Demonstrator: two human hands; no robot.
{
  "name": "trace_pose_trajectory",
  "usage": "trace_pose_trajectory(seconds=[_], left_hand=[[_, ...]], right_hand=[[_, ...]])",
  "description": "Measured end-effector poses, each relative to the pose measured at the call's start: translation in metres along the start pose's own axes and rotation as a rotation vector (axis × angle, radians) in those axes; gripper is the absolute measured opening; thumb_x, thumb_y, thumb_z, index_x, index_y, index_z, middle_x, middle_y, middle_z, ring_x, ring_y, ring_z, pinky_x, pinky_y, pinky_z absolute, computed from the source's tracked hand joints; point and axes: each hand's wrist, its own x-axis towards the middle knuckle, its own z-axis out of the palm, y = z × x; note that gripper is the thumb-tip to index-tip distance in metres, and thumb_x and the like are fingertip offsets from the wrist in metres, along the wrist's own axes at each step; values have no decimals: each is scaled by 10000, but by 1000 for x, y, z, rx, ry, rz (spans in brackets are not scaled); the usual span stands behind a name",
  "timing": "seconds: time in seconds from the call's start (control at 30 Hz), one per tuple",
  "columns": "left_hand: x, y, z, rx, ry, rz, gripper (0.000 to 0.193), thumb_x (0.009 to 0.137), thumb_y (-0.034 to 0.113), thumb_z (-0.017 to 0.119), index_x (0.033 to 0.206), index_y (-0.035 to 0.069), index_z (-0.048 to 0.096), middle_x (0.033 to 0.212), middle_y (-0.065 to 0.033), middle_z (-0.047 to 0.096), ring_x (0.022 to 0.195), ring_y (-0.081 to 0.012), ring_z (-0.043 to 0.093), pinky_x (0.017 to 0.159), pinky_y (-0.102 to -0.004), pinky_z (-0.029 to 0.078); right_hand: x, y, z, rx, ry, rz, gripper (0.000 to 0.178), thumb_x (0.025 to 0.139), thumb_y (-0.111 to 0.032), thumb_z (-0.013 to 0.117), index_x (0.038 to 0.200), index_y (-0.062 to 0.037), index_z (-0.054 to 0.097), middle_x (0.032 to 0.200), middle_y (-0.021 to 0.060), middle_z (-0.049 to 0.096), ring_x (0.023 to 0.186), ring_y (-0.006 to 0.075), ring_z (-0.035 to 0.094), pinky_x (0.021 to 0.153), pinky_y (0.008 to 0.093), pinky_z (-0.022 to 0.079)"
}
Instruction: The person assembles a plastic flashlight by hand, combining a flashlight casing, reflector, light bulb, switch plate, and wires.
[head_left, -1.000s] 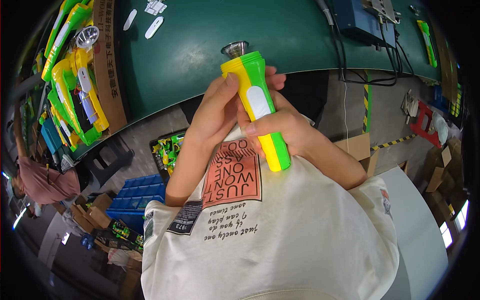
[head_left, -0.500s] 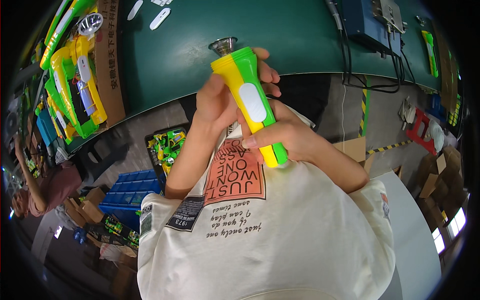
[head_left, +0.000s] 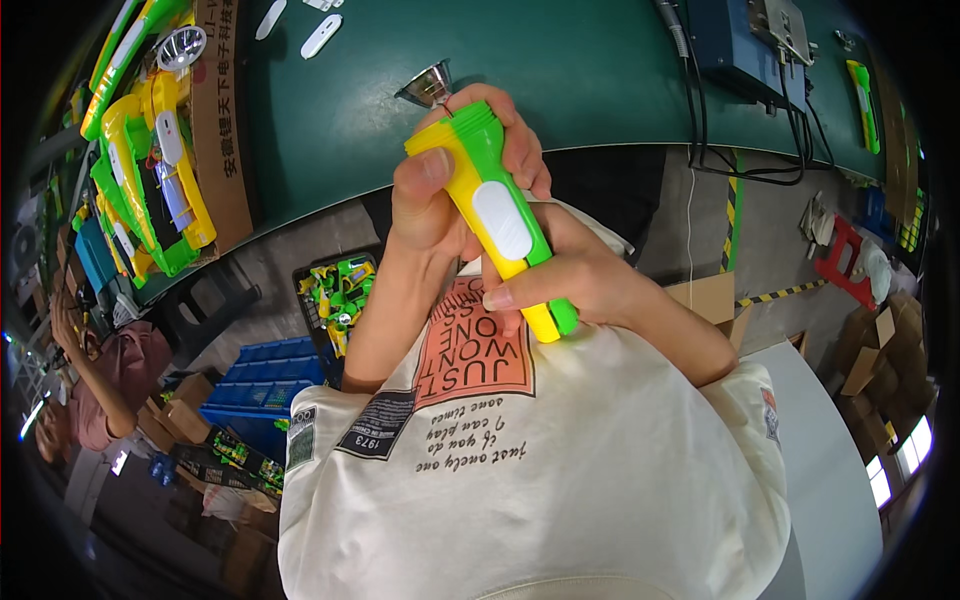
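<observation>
A yellow and green flashlight body (head_left: 503,222) with a white oval panel is tilted in front of my chest, its wide threaded end up and to the left. My left hand (head_left: 440,185) is wrapped round that wide end, thumb on the yellow side and fingers round the green side. My right hand (head_left: 560,268) grips the narrow lower end, thumb across the yellow half. Just beyond the wide end sits a silver reflector cup (head_left: 425,86), tilted, with a thin wire between it and the body.
A cardboard box (head_left: 222,130) on the green table (head_left: 340,120) holds several flashlight parts. White panels (head_left: 321,36) lie at the table's far side. A blue device with black cables (head_left: 740,50) stands at the right. Another person (head_left: 110,370) is at the left, near blue crates (head_left: 262,385).
My left hand has closed more tightly round the wide end, its fingers curling over the green side. The reflector has shifted left and tipped over more. My right hand keeps its grip.
</observation>
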Motion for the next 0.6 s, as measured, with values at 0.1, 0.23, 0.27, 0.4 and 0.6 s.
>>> trace_pose_trajectory(seconds=[0.1,0.23,0.27,0.4,0.6], left_hand=[[-1,-3,-2,-106,-25,-26,629,669,379,771,1084,-10,503,817,-114,569,772,-229,596,755,-389,525],[-8,-7,-7,46,-48,-9,642,669,344,792,1112,-14,496,862,-118,590,815,-214,609,767,-378,513],[-10,-8,-11,99,-58,-29,645,662,329,801,1115,-14,496,866,-116,595,829,-210,612,770,-373,509],[-13,-5,-13,102,-73,-51,634,644,300,816,1100,3,492,840,-103,594,824,-210,608,769,-358,499],[-13,-3,-7,99,-148,-13,594,620,276,828,1044,45,482,799,-97,592,776,-213,599,749,-355,487]], right_hand=[[-1,3,0,-20,4,-22,422,707,-141,747,1036,36,550,823,80,609,676,140,615,577,268,479],[-2,-2,4,-30,43,-88,351,711,-66,712,992,22,521,718,91,586,574,181,626,519,291,487],[-2,-2,5,-28,43,-88,351,711,-66,712,992,22,521,718,91,586,574,181,626,519,291,487],[-3,0,7,-47,53,-46,256,730,-85,722,877,23,542,710,91,584,550,168,601,512,291,480],[-6,-3,7,-156,40,-49,369,732,-144,766,983,25,556,808,75,584,684,150,613,597,271,494]])
